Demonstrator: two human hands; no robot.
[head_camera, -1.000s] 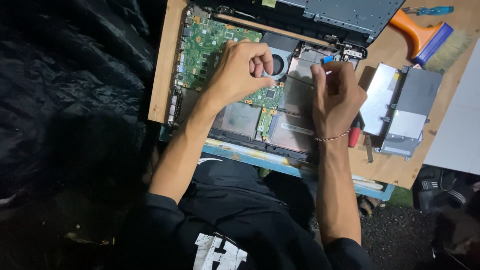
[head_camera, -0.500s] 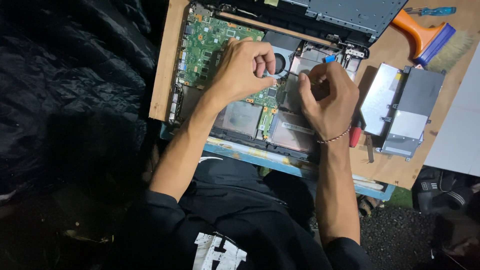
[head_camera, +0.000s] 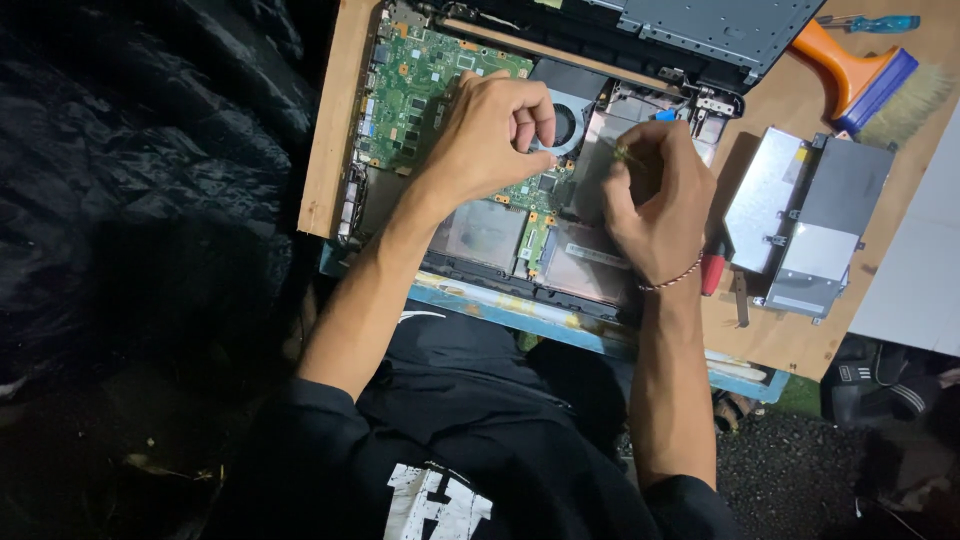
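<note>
Green board (head_camera: 415, 90) lies bared in the opened laptop (head_camera: 560, 250); cover is off, fan (head_camera: 568, 120) still seated. Left hand (head_camera: 495, 130) pinches at the fan's nine o'clock; right hand (head_camera: 655, 195) grips a thin tool at three.

- The opened laptop (head_camera: 480, 215) lies on the bench (head_camera: 800, 340).
- A metal drive (head_camera: 805, 215) lies right of it.
- A brush (head_camera: 860, 65) lies behind the drive, a screwdriver (head_camera: 870, 22) beyond.
</note>
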